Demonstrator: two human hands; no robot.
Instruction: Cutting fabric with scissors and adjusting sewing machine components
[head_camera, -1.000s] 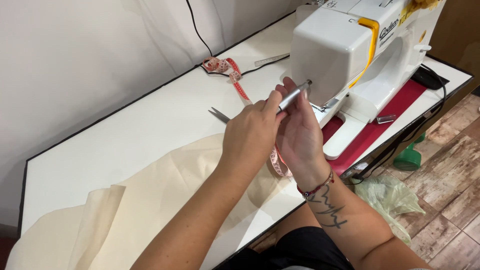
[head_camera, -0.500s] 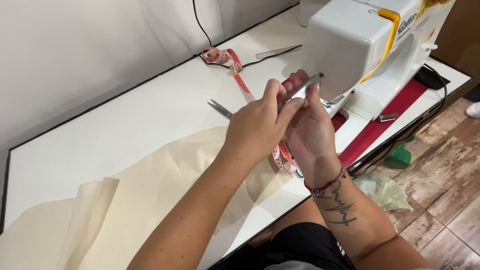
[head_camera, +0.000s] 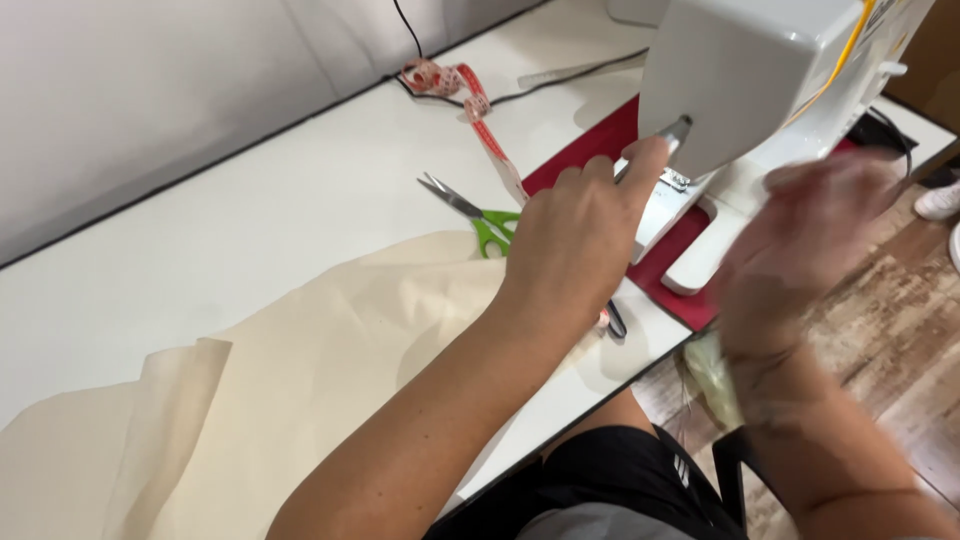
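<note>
My left hand (head_camera: 575, 235) pinched the slim metal tool (head_camera: 660, 145) at 1 o'clock, tip against the sewing machine (head_camera: 760, 70). Right hand (head_camera: 815, 235) blurred at 3 o'clock; couldn't tell its grip.

This is looking like a home sewing corner. A white sewing machine (head_camera: 760, 80) is sitting on a red mat (head_camera: 590, 150) atop a white table (head_camera: 250, 230) that is standing against a plain wall. Cream fabric (head_camera: 330, 350) is lying spread across it, with green-handled scissors (head_camera: 480, 215) and a red measuring tape (head_camera: 470, 100) lying nearby. Wood-look flooring (head_camera: 900, 300) is showing below.
</note>
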